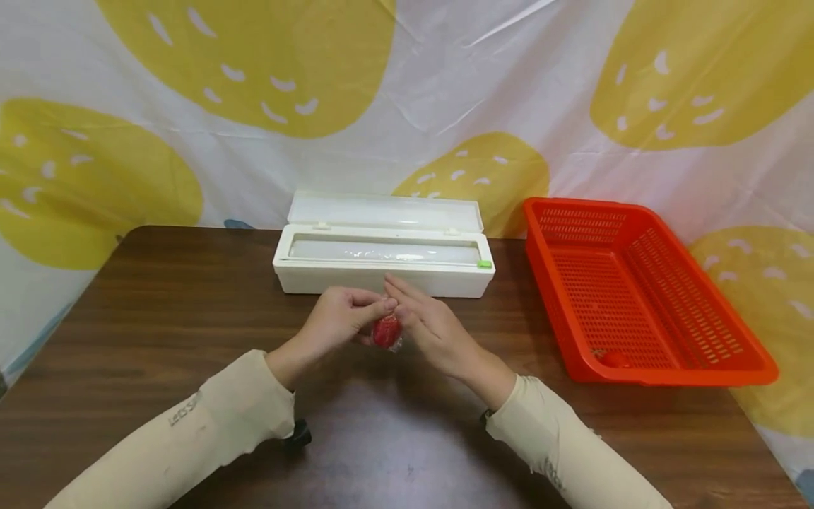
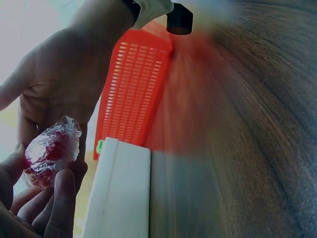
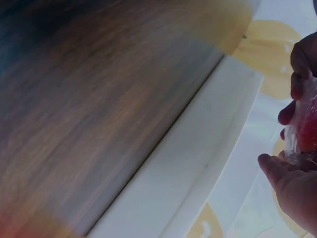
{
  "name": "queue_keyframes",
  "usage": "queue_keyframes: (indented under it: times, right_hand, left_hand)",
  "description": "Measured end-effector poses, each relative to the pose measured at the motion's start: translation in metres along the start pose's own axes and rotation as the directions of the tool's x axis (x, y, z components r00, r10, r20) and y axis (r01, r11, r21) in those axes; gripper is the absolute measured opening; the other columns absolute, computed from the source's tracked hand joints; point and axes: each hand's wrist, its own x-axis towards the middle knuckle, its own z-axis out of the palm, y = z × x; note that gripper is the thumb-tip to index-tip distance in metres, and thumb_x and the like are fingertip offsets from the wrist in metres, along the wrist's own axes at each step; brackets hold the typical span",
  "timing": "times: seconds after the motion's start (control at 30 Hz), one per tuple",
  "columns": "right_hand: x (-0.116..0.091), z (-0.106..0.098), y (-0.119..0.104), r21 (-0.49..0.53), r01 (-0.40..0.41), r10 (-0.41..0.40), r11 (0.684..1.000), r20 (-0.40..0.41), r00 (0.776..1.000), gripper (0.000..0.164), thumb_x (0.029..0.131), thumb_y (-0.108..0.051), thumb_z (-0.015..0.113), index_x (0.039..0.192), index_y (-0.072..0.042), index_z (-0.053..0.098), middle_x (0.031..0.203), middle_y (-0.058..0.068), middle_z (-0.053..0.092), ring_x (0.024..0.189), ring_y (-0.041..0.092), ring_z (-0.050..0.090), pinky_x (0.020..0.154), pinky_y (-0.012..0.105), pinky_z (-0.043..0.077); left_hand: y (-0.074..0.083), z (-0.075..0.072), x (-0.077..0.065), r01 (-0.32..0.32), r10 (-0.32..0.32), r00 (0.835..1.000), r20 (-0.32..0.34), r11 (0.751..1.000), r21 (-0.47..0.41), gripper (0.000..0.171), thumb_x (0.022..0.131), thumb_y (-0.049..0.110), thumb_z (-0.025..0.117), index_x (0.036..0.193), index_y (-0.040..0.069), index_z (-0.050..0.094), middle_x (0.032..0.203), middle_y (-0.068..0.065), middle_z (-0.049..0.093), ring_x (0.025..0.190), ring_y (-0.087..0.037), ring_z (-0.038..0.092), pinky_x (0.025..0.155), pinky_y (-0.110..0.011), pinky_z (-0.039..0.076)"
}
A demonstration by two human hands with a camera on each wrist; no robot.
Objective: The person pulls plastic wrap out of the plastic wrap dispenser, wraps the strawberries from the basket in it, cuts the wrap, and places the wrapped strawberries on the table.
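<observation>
A small red, rounded item wrapped in clear cling film (image 2: 52, 151) is held between the two hands; its exact kind is hard to tell under the film. My left hand (image 1: 340, 314) pinches it with thumb and fingers. My right hand (image 1: 439, 336) lies against its other side, fingers fairly straight and thumb apart in the left wrist view. In the right wrist view the wrapped item (image 3: 308, 126) shows only partly at the right edge. Just behind the hands stands a white cling film box (image 1: 381, 281), its lid (image 1: 384, 212) raised and a film roll (image 1: 381, 251) inside.
To the right on the brown wooden table (image 1: 159, 304) stands a red plastic basket (image 1: 553, 304) with slotted walls. A red round item (image 1: 615, 360) lies in its near left corner. A green slider (image 1: 485, 264) sits on the box's right end. A patterned cloth (image 1: 445, 92) hangs behind.
</observation>
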Motion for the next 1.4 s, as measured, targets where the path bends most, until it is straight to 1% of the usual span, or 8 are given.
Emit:
queue_keyframes:
  times: [0.17,0.3,0.4,0.6,0.73,1.1,1.27,1.4]
  right_hand:
    - [0.003,0.001,-0.004,0.249,-0.196,0.215,0.948,-0.053,0.975,0.062,0.100,-0.042,0.039,0.147,-0.002,0.030,0.152,0.017,0.034,0.140,0.032,0.035,0.113,0.048,0.031]
    - [0.006,0.003,-0.005,0.480,-0.388,0.455,0.787,-0.026,0.890,0.057,0.095,-0.019,0.056,0.143,0.001,0.034,0.142,0.023,0.046,0.123,0.032,0.053,0.098,0.045,0.048]
    - [0.006,0.007,-0.005,0.544,-0.464,0.517,0.699,0.063,0.854,0.048,0.093,-0.014,0.058,0.136,0.002,0.044,0.128,0.024,0.056,0.101,0.021,0.063,0.085,0.044,0.055]
    - [0.004,0.014,-0.006,0.475,-0.446,0.456,0.758,0.103,0.884,0.035,0.092,-0.009,0.060,0.122,0.008,0.057,0.114,0.025,0.065,0.086,0.008,0.063,0.082,0.047,0.055]
    - [0.004,0.015,-0.007,0.456,-0.452,0.478,0.767,0.064,0.876,0.028,0.091,-0.005,0.059,0.115,0.010,0.061,0.107,0.026,0.068,0.080,0.009,0.064,0.075,0.039,0.057]
    - [0.005,0.018,-0.003,0.531,-0.515,0.548,0.674,0.108,0.829,0.026,0.091,-0.006,0.060,0.109,0.013,0.061,0.094,0.022,0.072,0.058,0.007,0.061,0.057,0.024,0.053]
    - [0.006,0.017,-0.005,0.573,-0.529,0.543,0.626,0.165,0.823,0.030,0.091,-0.006,0.060,0.116,0.012,0.058,0.107,0.026,0.068,0.071,0.011,0.067,0.065,0.031,0.058]
    - [0.002,0.011,-0.007,0.595,-0.569,0.550,0.567,0.241,0.800,0.053,0.092,-0.007,0.059,0.138,0.009,0.038,0.129,0.029,0.055,0.099,0.029,0.068,0.077,0.042,0.057]
  left_hand:
    - [0.001,0.000,0.000,0.040,-0.044,0.999,-0.030,0.993,-0.107,0.041,0.084,0.033,0.071,0.109,0.000,0.069,0.099,-0.015,0.073,0.064,-0.008,0.065,0.060,-0.031,0.057]
    - [0.003,-0.001,-0.001,0.065,-0.082,0.995,-0.063,0.970,-0.234,0.040,0.085,0.027,0.071,0.112,-0.002,0.064,0.108,-0.016,0.071,0.074,-0.008,0.068,0.065,-0.033,0.058]
    - [0.003,-0.001,-0.003,0.063,-0.087,0.992,-0.088,0.969,-0.241,0.038,0.085,0.025,0.071,0.111,-0.001,0.064,0.108,-0.015,0.069,0.075,-0.008,0.067,0.065,-0.032,0.058]
    - [-0.003,0.005,-0.005,0.050,-0.064,0.992,-0.105,0.990,-0.136,0.037,0.083,0.028,0.074,0.108,0.001,0.066,0.105,-0.013,0.069,0.074,-0.008,0.063,0.065,-0.030,0.057]
    - [-0.003,0.007,-0.007,0.041,-0.048,0.996,-0.081,0.995,-0.088,0.039,0.081,0.025,0.075,0.113,0.004,0.065,0.110,-0.014,0.069,0.083,-0.010,0.064,0.068,-0.031,0.057]
    - [-0.003,0.002,-0.010,0.015,-0.014,1.000,0.018,0.999,-0.051,0.040,0.089,0.018,0.066,0.123,-0.002,0.060,0.117,-0.022,0.066,0.076,-0.009,0.064,0.067,-0.027,0.057]
    - [-0.004,-0.002,-0.010,0.040,-0.039,0.999,0.013,0.997,-0.066,0.041,0.088,0.020,0.068,0.122,-0.002,0.061,0.114,-0.022,0.067,0.070,-0.008,0.064,0.064,-0.028,0.057]
    - [-0.011,-0.011,-0.010,0.074,-0.075,0.997,-0.008,0.993,-0.088,0.048,0.088,0.019,0.067,0.127,-0.005,0.055,0.120,-0.024,0.063,0.086,-0.013,0.065,0.068,-0.027,0.056]
